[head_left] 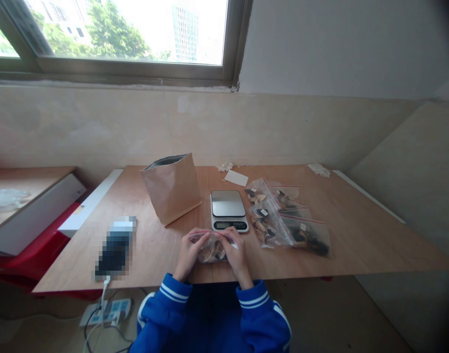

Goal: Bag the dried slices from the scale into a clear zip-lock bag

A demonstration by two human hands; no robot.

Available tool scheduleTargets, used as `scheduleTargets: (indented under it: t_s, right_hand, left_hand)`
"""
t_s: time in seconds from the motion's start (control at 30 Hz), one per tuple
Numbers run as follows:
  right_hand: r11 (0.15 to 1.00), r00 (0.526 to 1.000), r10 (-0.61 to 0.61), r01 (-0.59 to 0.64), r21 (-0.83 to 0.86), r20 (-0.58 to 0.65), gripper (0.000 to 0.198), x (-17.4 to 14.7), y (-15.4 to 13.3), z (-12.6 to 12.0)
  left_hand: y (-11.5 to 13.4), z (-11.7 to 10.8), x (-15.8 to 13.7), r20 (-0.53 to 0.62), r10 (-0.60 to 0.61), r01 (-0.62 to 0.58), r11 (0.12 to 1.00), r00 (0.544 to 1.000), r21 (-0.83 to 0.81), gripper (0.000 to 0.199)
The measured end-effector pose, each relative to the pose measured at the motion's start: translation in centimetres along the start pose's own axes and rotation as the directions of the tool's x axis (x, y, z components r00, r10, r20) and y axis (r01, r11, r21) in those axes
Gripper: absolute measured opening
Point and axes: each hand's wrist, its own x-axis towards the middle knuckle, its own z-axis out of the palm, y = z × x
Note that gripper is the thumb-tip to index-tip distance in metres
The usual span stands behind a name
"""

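Note:
A clear zip bag (212,255) with a red seal line lies at the table's front edge, holding brown and pale dried pieces. My left hand (191,249) pinches its top edge on the left, thumb along the seal. On the right, my right hand (232,248) grips the same edge, the two thumbs close together near the middle. Just beyond the hands sits a digital kitchen scale (228,204) with a bare steel plate. Behind and left of the hands, a brown kraft paper pouch (175,191) stands upright, its top open.
Several filled zip bags (270,220) overlap right of the scale. A white card (236,178) and crumpled tissue (319,170) lie at the back of the wooden table (364,235). At left is a pixelated phone (115,250) with a white cable; a power strip (110,311) lies below.

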Motion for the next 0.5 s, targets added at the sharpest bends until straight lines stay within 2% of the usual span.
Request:
scheduleTargets:
  t_s: [0.17, 0.37, 0.5]
  right_hand:
    - [0.999, 0.999, -0.038, 0.038, 0.020, -0.015, 0.016, -0.1, 0.1, -0.1]
    - [0.989, 0.986, 0.145, -0.144, 0.027, -0.078, 0.035, -0.1, -0.4, -0.3]
    - [0.976, 0.968, 0.218, -0.217, 0.021, -0.124, 0.045, -0.3, -0.1, -0.3]
  left_hand:
    - [0.0, 0.0, -0.1, -0.007, -0.016, 0.016, 1.000, 1.000, -0.002, 0.028]
    - [1.1, 0.0, -0.1, -0.077, -0.028, 0.026, 0.999, 0.997, -0.034, 0.035]
    - [0.4, 0.0, 0.0, -0.132, -0.049, 0.039, 0.997, 0.990, -0.072, 0.041]
